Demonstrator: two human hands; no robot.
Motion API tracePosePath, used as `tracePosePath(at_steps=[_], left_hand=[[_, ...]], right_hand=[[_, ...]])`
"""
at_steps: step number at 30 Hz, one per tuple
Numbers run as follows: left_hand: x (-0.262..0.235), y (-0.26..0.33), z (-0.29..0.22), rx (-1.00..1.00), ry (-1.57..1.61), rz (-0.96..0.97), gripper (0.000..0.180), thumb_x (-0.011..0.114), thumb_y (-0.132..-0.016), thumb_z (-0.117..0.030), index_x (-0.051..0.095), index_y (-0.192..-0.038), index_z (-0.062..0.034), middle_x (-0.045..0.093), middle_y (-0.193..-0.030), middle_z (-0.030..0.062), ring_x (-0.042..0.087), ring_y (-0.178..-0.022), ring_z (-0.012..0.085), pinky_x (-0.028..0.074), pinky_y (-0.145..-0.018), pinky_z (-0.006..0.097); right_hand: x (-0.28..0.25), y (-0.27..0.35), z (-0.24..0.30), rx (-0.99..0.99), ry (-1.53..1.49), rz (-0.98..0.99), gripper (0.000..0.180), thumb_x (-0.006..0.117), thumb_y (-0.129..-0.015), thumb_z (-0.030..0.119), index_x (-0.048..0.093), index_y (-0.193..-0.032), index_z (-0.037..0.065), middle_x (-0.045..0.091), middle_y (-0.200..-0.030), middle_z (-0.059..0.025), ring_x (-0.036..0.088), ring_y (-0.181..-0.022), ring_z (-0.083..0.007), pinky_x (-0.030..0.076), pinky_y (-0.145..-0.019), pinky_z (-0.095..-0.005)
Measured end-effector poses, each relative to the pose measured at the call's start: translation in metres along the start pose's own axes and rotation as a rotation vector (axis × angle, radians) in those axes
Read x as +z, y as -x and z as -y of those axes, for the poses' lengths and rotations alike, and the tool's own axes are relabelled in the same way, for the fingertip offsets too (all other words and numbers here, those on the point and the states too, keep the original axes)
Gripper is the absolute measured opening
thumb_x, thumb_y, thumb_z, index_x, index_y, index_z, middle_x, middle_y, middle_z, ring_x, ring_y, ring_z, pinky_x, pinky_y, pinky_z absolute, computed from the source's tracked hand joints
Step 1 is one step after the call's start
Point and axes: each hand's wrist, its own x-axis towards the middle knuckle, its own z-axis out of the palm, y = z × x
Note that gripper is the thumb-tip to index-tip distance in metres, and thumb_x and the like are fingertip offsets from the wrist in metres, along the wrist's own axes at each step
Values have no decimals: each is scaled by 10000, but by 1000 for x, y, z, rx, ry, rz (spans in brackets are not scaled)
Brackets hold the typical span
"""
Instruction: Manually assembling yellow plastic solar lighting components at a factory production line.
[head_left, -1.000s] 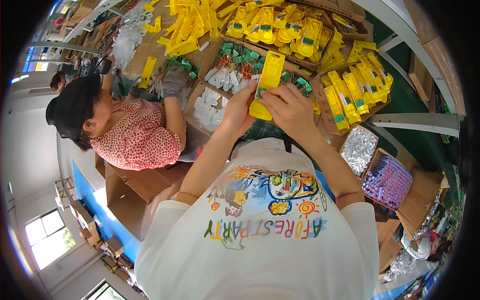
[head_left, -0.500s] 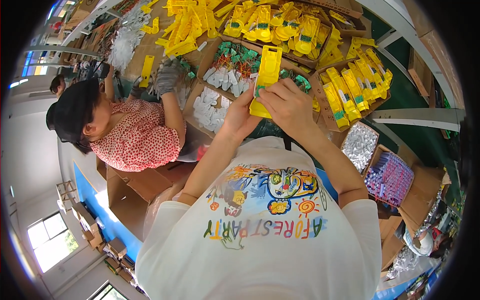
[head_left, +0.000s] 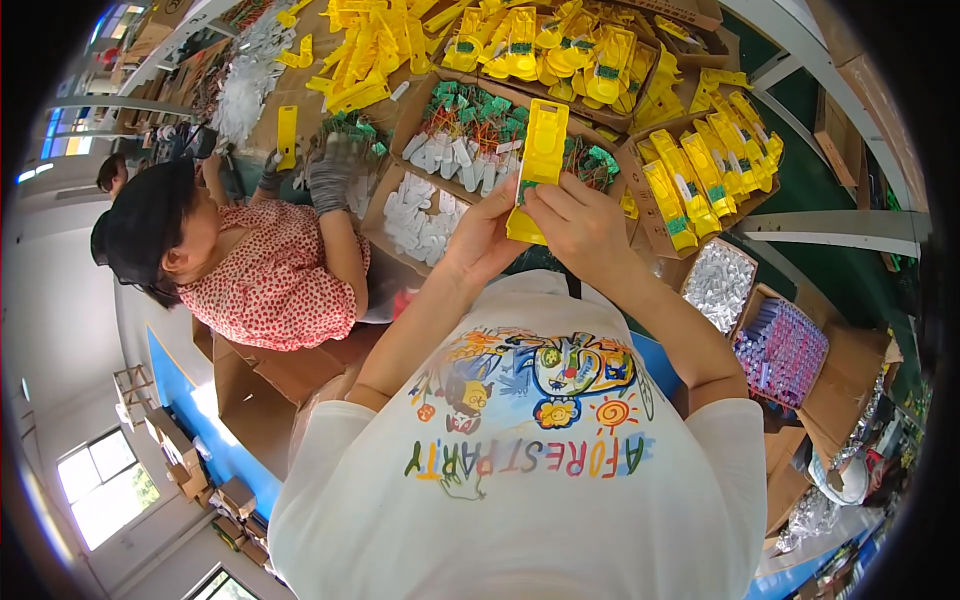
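Observation:
A yellow plastic housing (head_left: 545, 140), long and shallow, stands tilted between my hands over the near side of the table. My left hand (head_left: 485, 235) grips its left edge near the lower end. The fingers of my right hand (head_left: 580, 220) pinch together at its lower middle, where a bit of green circuit board (head_left: 527, 188) shows beside them. What lies under those fingertips is hidden. Just beyond are a carton of green circuit boards with wires (head_left: 480, 110) and white plastic pieces (head_left: 465, 160), and a tray of white parts (head_left: 420, 220).
A box of yellow housings (head_left: 705, 180) fitted with boards stands at right; another box (head_left: 560, 55) lies beyond. Loose yellow housings (head_left: 370, 45) are heaped at far left. Left of me a co-worker (head_left: 265, 265) in grey gloves holds a yellow housing. Cartons of silvery parts (head_left: 720, 285) and purple tubes (head_left: 780, 350) stand near right.
The yellow housing and my hands have shifted slightly right and down, the grip unchanged. The co-worker's gloved right hand has moved a little toward the loose boards.

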Motion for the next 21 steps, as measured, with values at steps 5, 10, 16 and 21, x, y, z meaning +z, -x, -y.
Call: tracePosePath(at_steps=[5, 10, 16, 21], left_hand=[[2, 0, 1, -57, -9, -38, 361, 399, -967, -162, 401, -1320, -85, 540, -1187, 50, 537, -1083, 174, 424, -950, 358], [-3, 3, 4, -63, -40, -119, 341, 369, -983, -206, 417, -1303, -97, 538, -1195, 53, 531, -1099, 172, 423, -951, 358], [20, 13, 5, -42, -182, -138, 327, 348, -989, -216, 435, -1282, -99, 546, -1180, 49, 532, -1095, 161, 432, -938, 346], [1, 3, 5, -20, -206, -78, 337, 376, -973, -206, 437, -1277, -74, 541, -1197, 65, 533, -1093, 161, 439, -927, 338]], right_hand=[[-2, 2, 0, -59, 32, 101, 214, 627, -669, 79, 616, -871, 8, 535, -790, -26, 535, -725, -173, 453, -552, -254], [0, 2, -3, -113, -28, 208, 219, 579, -633, 92, 606, -831, 3, 521, -835, -41, 535, -774, -172, 472, -597, -246], [3, 11, -6, -305, 40, 204, 215, 586, -616, 81, 618, -805, -16, 536, -868, -76, 546, -806, -194, 499, -658, -276], [7, 14, -13, -154, -131, 9, 200, 679, -643, 138, 646, -805, 25, 542, -871, -56, 550, -832, -175, 474, -577, -251]])
